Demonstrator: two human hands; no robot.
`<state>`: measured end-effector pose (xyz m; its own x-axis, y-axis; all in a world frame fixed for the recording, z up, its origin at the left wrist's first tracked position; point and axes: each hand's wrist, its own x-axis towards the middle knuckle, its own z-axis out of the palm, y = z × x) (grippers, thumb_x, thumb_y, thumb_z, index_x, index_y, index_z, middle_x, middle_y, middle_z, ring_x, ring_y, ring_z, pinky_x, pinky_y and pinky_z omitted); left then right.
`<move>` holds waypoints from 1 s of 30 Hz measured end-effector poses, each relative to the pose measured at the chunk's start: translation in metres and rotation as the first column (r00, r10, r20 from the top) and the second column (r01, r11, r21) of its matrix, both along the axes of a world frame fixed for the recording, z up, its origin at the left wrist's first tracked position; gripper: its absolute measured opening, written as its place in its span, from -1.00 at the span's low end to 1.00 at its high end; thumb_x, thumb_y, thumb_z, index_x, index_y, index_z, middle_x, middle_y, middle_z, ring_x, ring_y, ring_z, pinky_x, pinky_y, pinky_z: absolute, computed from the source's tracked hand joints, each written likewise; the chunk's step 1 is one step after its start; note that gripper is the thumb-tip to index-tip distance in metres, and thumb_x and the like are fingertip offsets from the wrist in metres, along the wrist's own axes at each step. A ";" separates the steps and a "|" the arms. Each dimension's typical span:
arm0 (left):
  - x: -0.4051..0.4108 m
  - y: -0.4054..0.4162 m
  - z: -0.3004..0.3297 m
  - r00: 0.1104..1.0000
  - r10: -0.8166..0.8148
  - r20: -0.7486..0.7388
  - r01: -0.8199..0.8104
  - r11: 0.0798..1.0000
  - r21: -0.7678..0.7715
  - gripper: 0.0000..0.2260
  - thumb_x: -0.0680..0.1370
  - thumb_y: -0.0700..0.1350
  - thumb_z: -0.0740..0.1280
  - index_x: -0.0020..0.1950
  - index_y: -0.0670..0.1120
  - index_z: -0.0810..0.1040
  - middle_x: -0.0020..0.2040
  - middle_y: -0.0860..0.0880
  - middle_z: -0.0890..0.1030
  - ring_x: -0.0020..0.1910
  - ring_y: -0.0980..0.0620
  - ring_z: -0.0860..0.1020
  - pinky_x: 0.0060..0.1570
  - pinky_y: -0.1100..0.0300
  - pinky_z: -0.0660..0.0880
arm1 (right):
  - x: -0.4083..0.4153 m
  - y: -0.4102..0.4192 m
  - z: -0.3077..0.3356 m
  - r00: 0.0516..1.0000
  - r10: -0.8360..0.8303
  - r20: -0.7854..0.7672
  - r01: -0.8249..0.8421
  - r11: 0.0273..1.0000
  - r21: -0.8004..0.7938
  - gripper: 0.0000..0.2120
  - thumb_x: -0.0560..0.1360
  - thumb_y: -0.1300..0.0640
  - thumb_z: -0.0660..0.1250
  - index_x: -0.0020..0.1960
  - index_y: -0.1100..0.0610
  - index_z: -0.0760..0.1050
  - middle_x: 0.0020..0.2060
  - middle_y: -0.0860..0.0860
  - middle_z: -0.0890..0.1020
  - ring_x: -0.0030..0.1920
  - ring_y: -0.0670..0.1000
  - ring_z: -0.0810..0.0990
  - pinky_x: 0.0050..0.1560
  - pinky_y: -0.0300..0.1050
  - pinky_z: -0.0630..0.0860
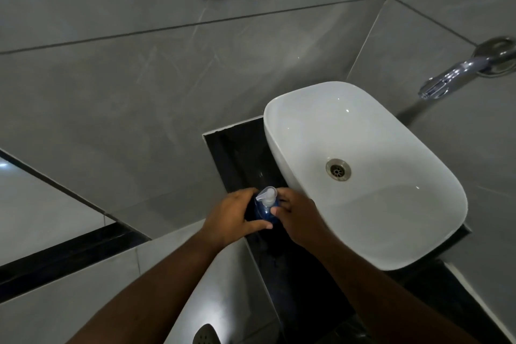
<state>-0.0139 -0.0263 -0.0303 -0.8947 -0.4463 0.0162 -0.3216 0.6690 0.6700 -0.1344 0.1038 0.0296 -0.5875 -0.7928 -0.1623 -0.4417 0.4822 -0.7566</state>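
A blue pump bottle (pixel 265 211) with a clear pump head stands on the black counter (pixel 237 153), just left of the white basin (pixel 293 126). My left hand (pixel 230 218) grips the bottle's body from the left, thumb along its near side. From the right, my right hand (pixel 298 216) holds the same bottle, its fingers curled round the far side near the pump. Most of the bottle is hidden between the two hands.
A chrome tap (pixel 458 74) juts from the grey tiled wall at the upper right, above the basin's far end. The basin has a metal drain (pixel 338 170). A white rounded fixture (pixel 223 296) sits low in front, and a black-edged ledge (pixel 69 257) runs on the left.
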 end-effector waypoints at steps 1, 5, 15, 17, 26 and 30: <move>0.000 0.000 0.001 0.999 0.022 -0.038 -0.022 1.000 0.012 -0.31 0.29 0.41 0.41 0.28 0.03 0.48 0.15 0.04 0.62 0.07 0.05 0.58 0.03 0.09 0.55 | -0.001 -0.004 -0.002 1.000 0.005 -0.014 -0.005 1.000 -0.002 -0.70 0.49 0.22 0.33 0.22 0.18 0.47 0.12 0.13 0.62 0.10 0.07 0.59 0.20 -0.13 0.47; -0.006 -0.015 -0.001 0.984 0.146 -0.106 -0.131 0.982 0.134 -0.38 0.32 0.25 0.49 0.30 0.03 0.49 0.13 0.05 0.63 0.06 0.09 0.59 0.04 0.10 0.56 | -0.008 -0.033 -0.006 1.000 0.010 0.027 -0.008 0.999 -0.038 -0.66 0.50 0.24 0.31 0.27 0.18 0.45 0.16 0.11 0.61 0.13 0.05 0.57 0.22 -0.12 0.48; -0.047 -0.146 -0.006 0.925 0.372 -0.077 -0.336 0.896 0.291 -0.42 0.30 -0.18 0.62 0.28 -0.03 0.54 -0.01 0.12 0.67 -0.08 0.28 0.62 -0.15 0.48 0.45 | -0.043 -0.180 -0.020 0.978 -0.016 0.208 0.058 0.979 -0.195 -0.71 0.47 0.34 0.30 0.17 0.17 0.51 0.07 0.14 0.65 0.04 0.06 0.62 0.15 0.01 0.55; -0.056 -0.164 -0.005 0.928 0.365 -0.069 -0.330 0.895 0.301 -0.42 0.31 -0.21 0.61 0.29 -0.04 0.52 0.07 0.04 0.68 -0.03 0.20 0.63 -0.08 0.41 0.49 | -0.051 -0.198 -0.023 0.982 -0.022 0.190 0.061 0.978 -0.201 -0.71 0.46 0.34 0.31 0.16 0.18 0.52 0.07 0.15 0.65 0.05 0.08 0.62 0.17 0.05 0.54; -0.072 -0.188 -0.004 0.940 0.335 -0.073 -0.293 0.896 0.334 -0.36 0.36 -0.24 0.56 0.40 -0.04 0.43 0.19 -0.03 0.62 0.10 0.03 0.62 0.15 -0.01 0.56 | -0.068 -0.220 -0.023 0.985 -0.010 0.171 0.040 0.984 -0.171 -0.63 0.49 0.34 0.30 0.29 0.21 0.42 0.19 0.18 0.59 0.17 0.14 0.56 0.26 0.14 0.47; -0.070 -0.187 -0.001 0.944 0.324 -0.067 -0.293 0.912 0.288 -0.31 0.36 -0.14 0.59 0.43 -0.04 0.39 0.25 -0.04 0.59 0.15 -0.01 0.60 0.19 0.00 0.54 | -0.065 -0.210 0.021 0.994 -0.074 0.082 0.095 0.953 -0.287 -0.60 0.47 0.16 0.36 0.30 0.08 0.42 0.18 0.12 0.60 0.12 0.02 0.58 0.22 0.05 0.49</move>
